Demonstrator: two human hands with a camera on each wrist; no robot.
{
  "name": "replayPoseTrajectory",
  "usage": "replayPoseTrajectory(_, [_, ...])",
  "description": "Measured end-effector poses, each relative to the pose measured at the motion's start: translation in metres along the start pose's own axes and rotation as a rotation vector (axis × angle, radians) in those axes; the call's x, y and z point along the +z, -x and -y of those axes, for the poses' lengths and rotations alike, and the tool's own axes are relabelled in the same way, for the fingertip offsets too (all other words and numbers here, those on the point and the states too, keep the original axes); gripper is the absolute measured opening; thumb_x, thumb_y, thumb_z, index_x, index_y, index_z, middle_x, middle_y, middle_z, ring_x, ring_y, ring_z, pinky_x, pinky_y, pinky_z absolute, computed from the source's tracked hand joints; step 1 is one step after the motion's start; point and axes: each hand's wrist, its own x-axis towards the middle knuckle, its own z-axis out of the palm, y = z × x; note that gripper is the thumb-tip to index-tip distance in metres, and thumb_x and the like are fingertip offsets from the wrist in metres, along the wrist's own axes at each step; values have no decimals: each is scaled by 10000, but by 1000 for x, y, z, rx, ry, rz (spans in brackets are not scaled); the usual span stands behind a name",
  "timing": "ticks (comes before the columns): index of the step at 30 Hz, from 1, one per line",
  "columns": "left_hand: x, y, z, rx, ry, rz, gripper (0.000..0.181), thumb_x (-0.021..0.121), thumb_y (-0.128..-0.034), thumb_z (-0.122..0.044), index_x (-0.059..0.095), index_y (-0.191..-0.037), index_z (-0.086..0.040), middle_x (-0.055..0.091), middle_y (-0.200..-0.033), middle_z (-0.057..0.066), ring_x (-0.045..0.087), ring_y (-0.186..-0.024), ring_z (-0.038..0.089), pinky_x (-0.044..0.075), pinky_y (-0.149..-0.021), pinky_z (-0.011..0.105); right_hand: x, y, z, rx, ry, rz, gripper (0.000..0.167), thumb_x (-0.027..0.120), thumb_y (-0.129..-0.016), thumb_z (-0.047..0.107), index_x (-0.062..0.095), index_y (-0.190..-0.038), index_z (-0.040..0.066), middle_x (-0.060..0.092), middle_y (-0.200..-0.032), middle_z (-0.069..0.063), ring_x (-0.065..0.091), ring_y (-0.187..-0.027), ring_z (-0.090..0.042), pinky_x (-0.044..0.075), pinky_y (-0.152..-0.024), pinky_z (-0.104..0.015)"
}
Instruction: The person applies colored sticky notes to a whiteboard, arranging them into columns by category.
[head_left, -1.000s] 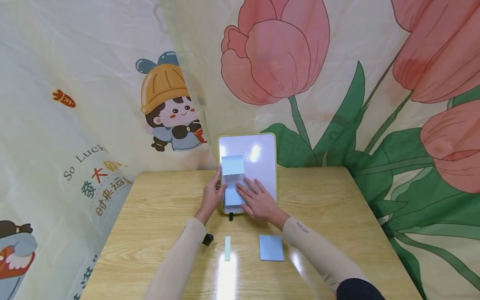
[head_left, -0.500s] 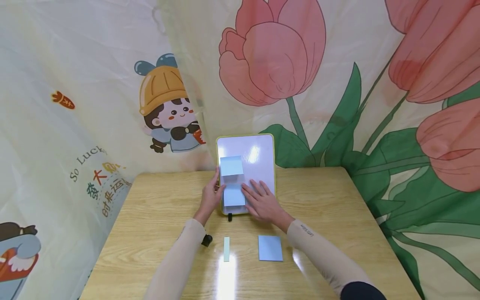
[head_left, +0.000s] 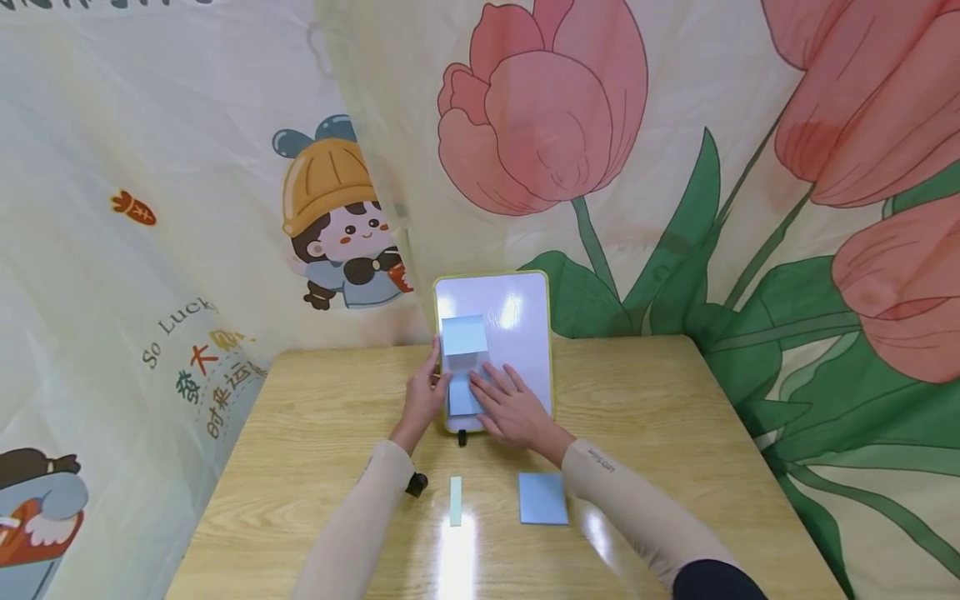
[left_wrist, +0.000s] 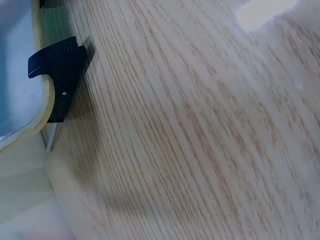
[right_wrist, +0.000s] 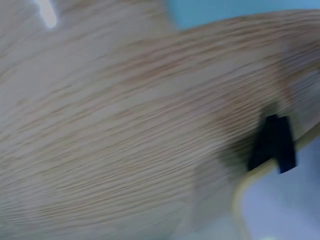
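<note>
A white board with a yellow rim (head_left: 517,292) leans upright at the table's back. Two blue sticky notes are on its left part: an upper one (head_left: 464,335) whose lower edge stands off the board, and a lower one (head_left: 462,398). My left hand (head_left: 423,396) grips the board's left edge, thumb at the front beside the lower note. With fingers spread and straight, my right hand (head_left: 517,410) presses on the lower note's right part, covering it. Neither hand shows in the wrist views.
A black clip foot (head_left: 462,437) holds the board's bottom edge, seen also in the left wrist view (left_wrist: 62,70). Nearer on the table lie a pale green strip (head_left: 455,501), a blue square pad (head_left: 543,498) and a small black object (head_left: 417,484) by the left sleeve.
My right hand slid right to the lower note's edge, then back left over it. The left hand keeps its grip on the board's edge.
</note>
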Motion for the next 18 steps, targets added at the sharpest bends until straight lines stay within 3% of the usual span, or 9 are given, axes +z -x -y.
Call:
replayPoseTrajectory(3, [0, -1, 1, 0, -4, -2, 766, 599, -978, -71, 214, -1547, -410, 564, -1407, 177, 687, -873, 275, 606, -755, 381, 1, 6, -5, 13, -7, 29, 639, 361, -1035, 482, 268, -1571, 147, 216, -1653, 20, 126, -1543, -267, 95, -1246, -501])
replayPoseTrajectory(10, [-1, 0, 0, 14, -13, -14, 749, 600, -974, -51, 236, -1559, -343, 578, -1386, 188, 683, -888, 285, 600, -781, 390, 7, 18, -13, 31, -11, 7, 643, 384, -1022, 465, 277, -1571, 145, 212, -1656, 16, 140, -1540, -274, 109, -1239, -515])
replayPoseTrajectory(18, [0, 1, -4, -47, 10, 4, 747, 597, -981, -78, 226, -1547, -395, 655, -1182, 213, 666, -886, 283, 599, -802, 398, 10, 22, -16, 35, -1, -10, 642, 381, -1024, 472, 280, -1570, 150, 209, -1657, 20, 134, -1541, -272, 106, -1237, -519])
